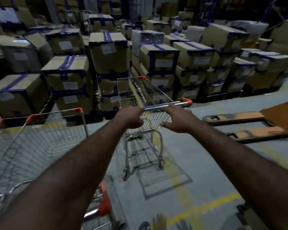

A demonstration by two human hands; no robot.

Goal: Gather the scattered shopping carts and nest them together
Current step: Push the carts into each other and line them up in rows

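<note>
Handle of the small cart, standing mid-floor, is taken two-handed for steering: left hand curled round the bar, right hand laid over it, fingers nearly straight (pushing, probably), with the second cart near the floor's left edge.

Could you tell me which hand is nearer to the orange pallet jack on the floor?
Right. The right hand rests on the cart handle, just left of the pallet jack; the left hand grips the handle farther left.

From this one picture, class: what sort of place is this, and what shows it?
Probably a warehouse or stockroom: stacks of taped cardboard boxes, a pallet jack on the floor, and painted yellow floor lines.
</note>
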